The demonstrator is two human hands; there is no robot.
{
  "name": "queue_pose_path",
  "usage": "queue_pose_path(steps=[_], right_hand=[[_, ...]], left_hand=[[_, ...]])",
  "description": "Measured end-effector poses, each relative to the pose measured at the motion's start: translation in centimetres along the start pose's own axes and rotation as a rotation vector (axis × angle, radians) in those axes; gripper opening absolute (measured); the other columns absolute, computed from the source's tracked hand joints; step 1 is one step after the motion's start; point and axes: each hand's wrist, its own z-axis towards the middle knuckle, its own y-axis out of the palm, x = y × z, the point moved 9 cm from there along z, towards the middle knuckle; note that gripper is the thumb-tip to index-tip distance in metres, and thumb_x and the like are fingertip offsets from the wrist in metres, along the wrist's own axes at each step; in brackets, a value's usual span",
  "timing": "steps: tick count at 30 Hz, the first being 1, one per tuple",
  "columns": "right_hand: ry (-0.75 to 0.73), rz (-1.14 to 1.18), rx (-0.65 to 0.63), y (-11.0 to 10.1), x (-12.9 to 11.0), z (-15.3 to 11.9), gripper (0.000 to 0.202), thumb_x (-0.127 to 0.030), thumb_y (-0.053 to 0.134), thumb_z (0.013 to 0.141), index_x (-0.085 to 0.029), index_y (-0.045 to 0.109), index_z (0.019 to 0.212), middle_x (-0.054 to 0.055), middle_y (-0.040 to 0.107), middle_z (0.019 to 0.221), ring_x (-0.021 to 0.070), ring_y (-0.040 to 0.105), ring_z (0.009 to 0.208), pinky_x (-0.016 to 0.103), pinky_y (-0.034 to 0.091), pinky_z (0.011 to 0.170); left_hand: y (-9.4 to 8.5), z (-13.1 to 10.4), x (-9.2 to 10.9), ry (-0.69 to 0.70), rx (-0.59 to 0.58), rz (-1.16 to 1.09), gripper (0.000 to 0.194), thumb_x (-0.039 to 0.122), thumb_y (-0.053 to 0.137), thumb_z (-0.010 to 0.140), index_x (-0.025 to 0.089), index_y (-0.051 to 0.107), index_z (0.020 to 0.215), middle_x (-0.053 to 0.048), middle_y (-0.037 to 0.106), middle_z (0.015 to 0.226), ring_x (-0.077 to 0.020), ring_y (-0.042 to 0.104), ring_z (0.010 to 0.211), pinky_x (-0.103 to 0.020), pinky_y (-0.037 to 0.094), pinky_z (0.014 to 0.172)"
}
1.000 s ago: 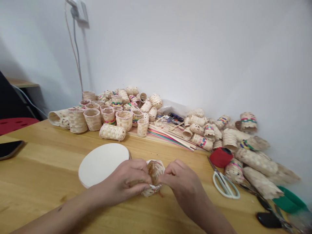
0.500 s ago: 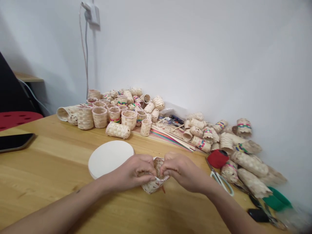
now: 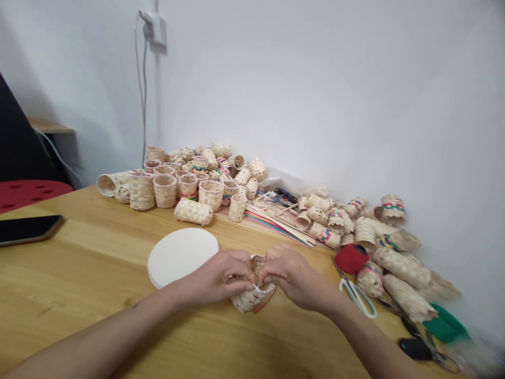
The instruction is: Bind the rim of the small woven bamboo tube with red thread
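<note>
A small woven basket [image 3: 248,301] of pale strips is between my two hands, its mouth tilted up and a whitish band along part of the rim. My left hand [image 3: 225,272] pinches the rim on the left side, thumb and fingers pressed together. On the right, my right hand [image 3: 291,275] is closed at the rim too, its fingertips together at the opening; whether they grip the rim or a thin strand is too small to tell. A reddish strand shows below the basket's right side. A round white disc [image 3: 182,257] lies just beyond my left hand.
Several woven baskets [image 3: 165,190] stand at the back left, more [image 3: 406,268] lie at the right. Coloured strips [image 3: 272,225] lie between them. White-handled scissors [image 3: 357,297], a red spool [image 3: 351,259] and a green roll [image 3: 445,322] are at right; a phone [image 3: 29,230] is at left.
The view has shifted slightly. Both hands stay at the basket's rim with nearly the same grip. The reddish strand now lies closer against the basket's underside.
</note>
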Motion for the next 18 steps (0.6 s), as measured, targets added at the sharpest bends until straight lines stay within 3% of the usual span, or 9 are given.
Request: queue_pose_path(steps=[5,10,14,18], right_hand=[[0.047,0.001,-0.015,0.1,0.2,0.3,0.022,-0.015,0.052,0.093,-0.02,0.068,0.079,0.0,0.064,0.076,0.0143,0.055,0.075,0.025,0.037,0.069],[0.068,0.124,-0.11,-0.8,0.4,0.9,0.018,-0.013,0.055,0.092,-0.022,0.07,0.086,-0.002,0.069,0.083,0.0127,0.06,0.08,0.024,0.041,0.075],[0.15,0.161,-0.069,-1.9,0.8,1.0,0.02,-0.006,0.054,0.088,-0.022,0.067,0.087,-0.004,0.068,0.082,0.012,0.059,0.078,0.023,0.04,0.073],[0.234,0.128,-0.033,-1.6,1.1,0.8,0.021,0.0,0.056,0.081,-0.021,0.061,0.083,-0.006,0.063,0.077,0.0111,0.055,0.071,0.022,0.037,0.068]], left_hand=[[-0.2,0.0,-0.5,-0.013,0.029,0.037,0.016,0.024,0.059,0.089,0.014,0.068,0.081,-0.002,0.06,0.077,-0.0131,0.055,0.072,-0.021,0.039,0.065],[-0.3,0.1,-0.7,-0.015,0.012,0.005,0.019,0.027,0.058,0.09,0.014,0.069,0.082,-0.004,0.062,0.078,-0.0137,0.057,0.074,-0.021,0.041,0.068],[-0.3,0.0,-0.3,0.024,0.011,0.011,0.019,0.029,0.056,0.092,0.016,0.069,0.093,-0.005,0.065,0.084,-0.0151,0.059,0.079,-0.023,0.043,0.072],[-0.2,0.1,0.0,0.047,0.011,-0.001,0.017,0.025,0.056,0.092,0.015,0.07,0.092,-0.006,0.065,0.084,-0.0151,0.06,0.079,-0.022,0.043,0.072]])
